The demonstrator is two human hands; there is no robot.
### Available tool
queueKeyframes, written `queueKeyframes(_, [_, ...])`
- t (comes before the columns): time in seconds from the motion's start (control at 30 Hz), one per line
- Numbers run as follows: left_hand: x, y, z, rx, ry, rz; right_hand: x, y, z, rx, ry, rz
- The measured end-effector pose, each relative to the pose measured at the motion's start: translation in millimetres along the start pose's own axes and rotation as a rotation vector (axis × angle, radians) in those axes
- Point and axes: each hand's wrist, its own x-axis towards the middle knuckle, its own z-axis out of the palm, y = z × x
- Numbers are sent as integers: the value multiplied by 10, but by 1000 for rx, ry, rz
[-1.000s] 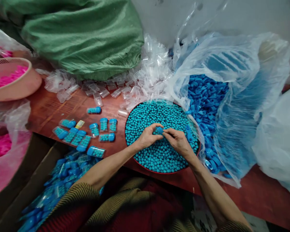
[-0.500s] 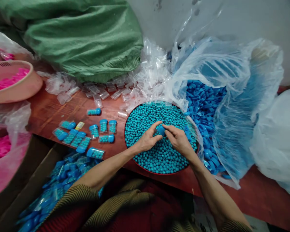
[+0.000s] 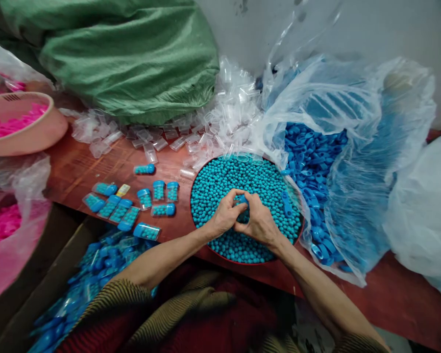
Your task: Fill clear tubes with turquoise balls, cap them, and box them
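Over a round red-rimmed tray full of teal beads, both of my hands meet around one small container with a blue cap. My left hand pinches it from the left between thumb and fingers. From the right, my right hand curls its fingers and thumb around the cap. Much of the container is hidden behind the fingers. A loose blue cap lies on the beads to the right. Left of the tray, several filled, blue-capped containers lie or stand on the red table.
Clear empty containers are heaped behind the tray. A plastic bag of blue caps opens at right. A green sack stands behind; a pink basin sits far left. Filled containers lie below the table's front edge.
My right hand has shifted left and wrapped further around the capped container, its fingers now curled over the cap. My left hand keeps its pinch.
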Motion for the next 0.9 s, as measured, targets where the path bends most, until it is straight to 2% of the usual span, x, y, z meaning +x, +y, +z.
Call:
queueKeyframes(0.1, [5, -32, 1, 106, 24, 21, -6, -11, 52, 1, -31, 29])
queueKeyframes(0.2, [-34, 24, -156, 282, 7, 92, -2, -34, 21, 11, -90, 32])
queueKeyframes(0.27, [-114, 93, -388, 435, 63, 131, -21, -32, -50, 11, -104, -9])
queueKeyframes(0.37, [-314, 141, -886, 688, 285, 164, -122, -5, -170, -18, -138, -177])
queueKeyframes(0.47, [-522, 46, -1391, 953, 568, 109, -264, 0, -223, -53, -328, -404])
queueKeyframes(0.57, [-629, -140, -1713, 1188, 726, 25, -305, -9, -175, -64, -495, -531])
queueKeyframes(0.67, [-610, -280, -1800, 1295, 793, 10, -178, 48, -55, -89, -537, -605])
queueKeyframes(0.77, [-524, -321, -1733, 1338, 815, 92, 33, 180, 77, -113, -516, -653])
queueKeyframes(0.83, [-451, -317, -1659, 1395, 777, 125, 149, 262, 141, -136, -480, -641])
queueKeyframes(0.9, [-366, -316, -1592, 1470, 666, 129, 214, 308, 165, -161, -428, -589])
